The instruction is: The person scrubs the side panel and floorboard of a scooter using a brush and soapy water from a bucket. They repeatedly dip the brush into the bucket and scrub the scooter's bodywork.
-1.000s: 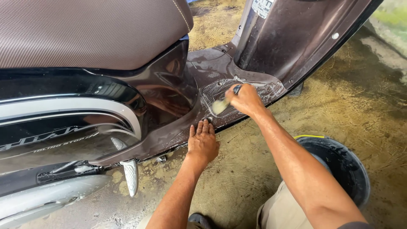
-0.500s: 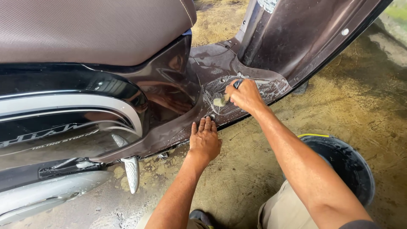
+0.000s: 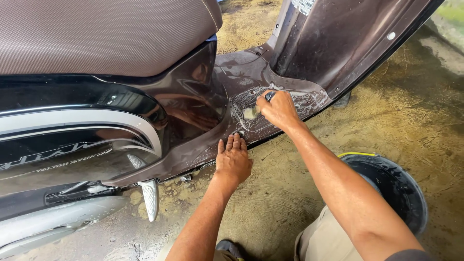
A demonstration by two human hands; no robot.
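Hands on a soapy brown scooter floorboard.

Nearest, my left hand (image 3: 233,159) lies flat, fingers together, on the edge of the wet brown plastic scooter floorboard (image 3: 241,72); a round black rubber bucket (image 3: 394,191) sits on the dirt floor to my right. Farther in, my right hand (image 3: 278,110) is clamped on a small pale-bristled scrubbing brush (image 3: 250,113) pressed into the suds.

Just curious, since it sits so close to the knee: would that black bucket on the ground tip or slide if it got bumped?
The bucket looks wide and squat, so it probably would not tip easily. It seems to be soft black rubber, so its rim may flex. The ground looks rough and damp, so it would likely drag, not slide.
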